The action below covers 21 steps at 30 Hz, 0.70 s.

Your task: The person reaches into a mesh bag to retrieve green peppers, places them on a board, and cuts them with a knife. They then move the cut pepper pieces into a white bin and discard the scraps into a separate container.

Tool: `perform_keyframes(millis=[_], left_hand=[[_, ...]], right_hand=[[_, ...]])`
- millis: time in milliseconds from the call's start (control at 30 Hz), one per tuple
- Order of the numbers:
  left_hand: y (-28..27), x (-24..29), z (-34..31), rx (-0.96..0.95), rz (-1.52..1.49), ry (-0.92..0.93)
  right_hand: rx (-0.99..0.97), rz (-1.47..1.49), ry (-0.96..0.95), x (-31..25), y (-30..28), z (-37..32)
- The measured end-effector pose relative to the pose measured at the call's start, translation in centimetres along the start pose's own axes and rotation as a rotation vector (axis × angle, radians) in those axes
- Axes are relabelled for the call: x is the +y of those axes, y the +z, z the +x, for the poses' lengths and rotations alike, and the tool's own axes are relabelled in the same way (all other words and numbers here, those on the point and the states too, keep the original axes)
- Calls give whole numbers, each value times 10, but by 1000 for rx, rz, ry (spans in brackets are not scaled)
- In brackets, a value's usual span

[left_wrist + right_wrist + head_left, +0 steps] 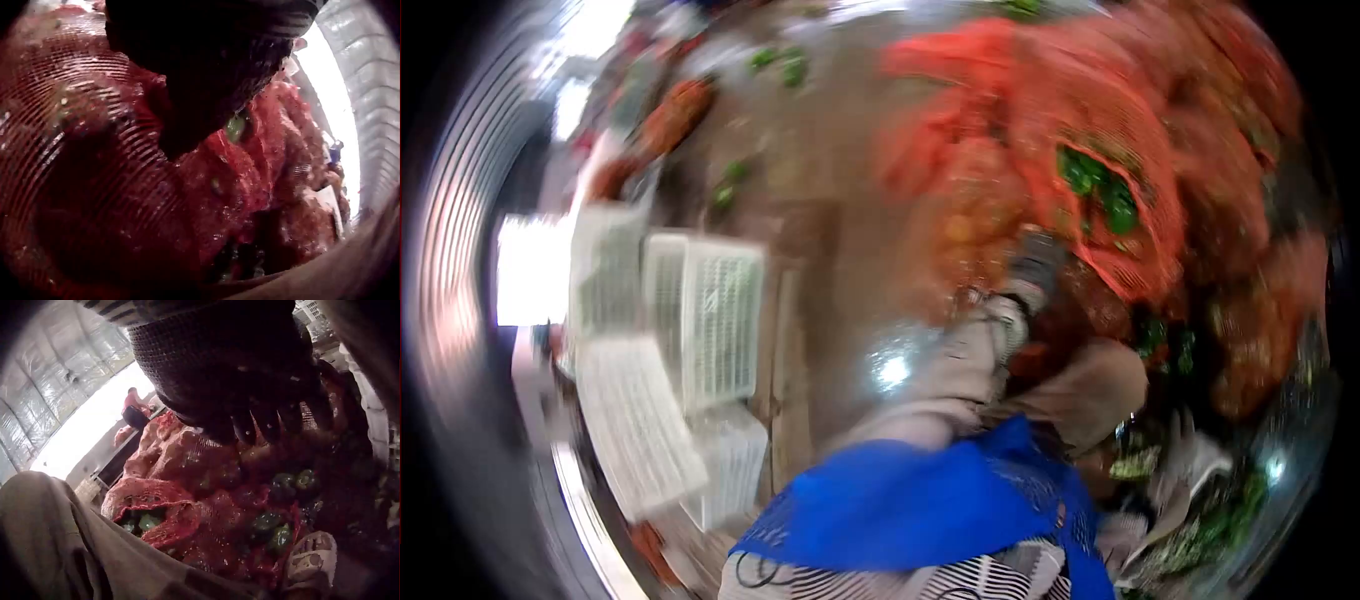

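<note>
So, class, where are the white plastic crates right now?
In the head view the white plastic crates stand at the left, across the brown floor from the red mesh sacks heaped at the upper right.

Around you lay a brown floor (830, 200), white plastic crates (705, 310) stacked at its left, daylight glaring through an opening (530, 270) beyond.

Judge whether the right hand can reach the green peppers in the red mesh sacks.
Probably only partly: the right hand is close above the green peppers, nothing between, but the red mesh covers them.
</note>
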<state>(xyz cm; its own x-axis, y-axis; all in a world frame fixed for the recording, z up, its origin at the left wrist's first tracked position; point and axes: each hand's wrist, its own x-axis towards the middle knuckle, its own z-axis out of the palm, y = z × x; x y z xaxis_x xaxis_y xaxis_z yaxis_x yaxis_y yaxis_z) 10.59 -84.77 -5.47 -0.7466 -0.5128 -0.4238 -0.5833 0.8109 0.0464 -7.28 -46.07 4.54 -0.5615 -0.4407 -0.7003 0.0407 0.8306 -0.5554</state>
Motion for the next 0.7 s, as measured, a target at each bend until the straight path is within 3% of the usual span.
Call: perform_keyframes(millis=[33, 67, 100, 133, 200, 233, 300, 333, 367, 433, 467, 533, 600, 633, 700], left_hand=[[78, -11, 5, 361, -34, 47], [26, -14, -24, 188, -184, 160], [67, 2, -4, 339, -215, -161], [21, 10, -15, 270, -146, -180], [54, 24, 17, 238, 285, -503], [43, 24, 14, 232, 301, -470], [-14, 24, 10, 230, -314, -216], [-33, 22, 5, 562, -386, 239], [-41, 31, 18, 554, -374, 249], [-52, 42, 49, 612, -521, 444], [-22, 24, 94, 686, -496, 447], [-50, 27, 126, 808, -475, 252], [-74, 18, 147, 606, -559, -100], [-63, -7, 170, 593, -548, -92], [-23, -57, 218, 276, -5, 118]], right_hand=[[30, 230, 81, -24, 8, -12], [82, 456, 138, -16, 5, -12], [314, 228, -48, 43, 12, 13], [427, 114, -90, 51, 17, 14], [538, 9, -121, 52, 21, 15], [527, 60, -90, 51, 24, 12], [523, 125, -57, 44, 22, 10], [514, 101, -69, 39, 20, 8], [496, 76, -80, 39, 17, 12], [510, 172, -100, 61, 23, 19], [491, 173, -101, 67, 21, 17], [471, 122, -105, 72, 13, 9], [481, 170, -33, 82, 12, 0], [483, 205, 27, 88, 12, -1], [462, 224, 71, 101, 12, -5]])
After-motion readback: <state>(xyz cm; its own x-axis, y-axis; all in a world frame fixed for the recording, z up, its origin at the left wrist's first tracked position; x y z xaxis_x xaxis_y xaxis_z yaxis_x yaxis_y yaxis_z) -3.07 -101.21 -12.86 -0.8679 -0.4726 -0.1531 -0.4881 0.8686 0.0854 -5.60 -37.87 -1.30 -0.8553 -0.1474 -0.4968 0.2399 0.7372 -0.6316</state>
